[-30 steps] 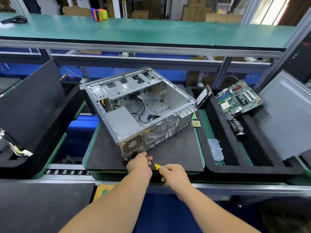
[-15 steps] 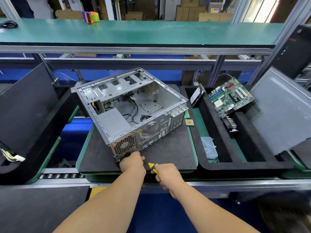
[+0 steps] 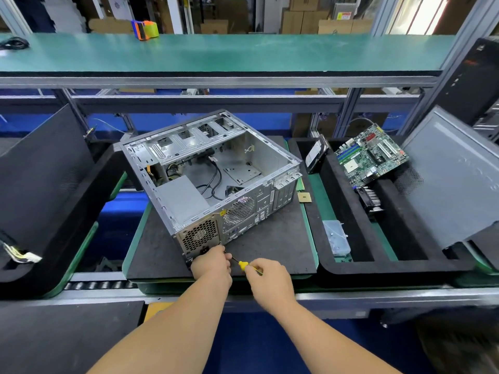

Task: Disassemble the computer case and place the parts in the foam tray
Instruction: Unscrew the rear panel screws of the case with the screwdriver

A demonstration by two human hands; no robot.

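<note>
At the lower centre of the frame the right hand (image 3: 270,279) grasps a yellow-handled screwdriver (image 3: 244,265), its dark shaft pointing left toward the near bottom corner of the computer case (image 3: 213,182). The left hand (image 3: 212,263) sits against that corner with curled fingers pinching around the shaft tip, where a screw probably sits — the screw itself is hidden behind the fingers. The case lies open on a dark mat (image 3: 270,249) at the centre of the frame, with the power supply (image 3: 199,236) mounted at its near left and loose cables inside.

Right of the mat sits the foam tray (image 3: 337,268), already carrying a motherboard (image 3: 371,156) at upper right, a hard drive (image 3: 316,155) leaning on the tray's far left wall, a heatsink (image 3: 371,199) and a small clear box (image 3: 336,236). A loose chip (image 3: 303,197) lies on the mat just beside the case.

The risks, as I judge them: the tip could cam out and strip the head if the driver is angled off the screw axis, and a slip would drive it into the left fingertips. A freed screw could drop off the mat's near edge into the rollers (image 3: 100,285) at lower left. If this is 1 of the last power supply screws, the unit may shift once released and tug the cables.
</note>
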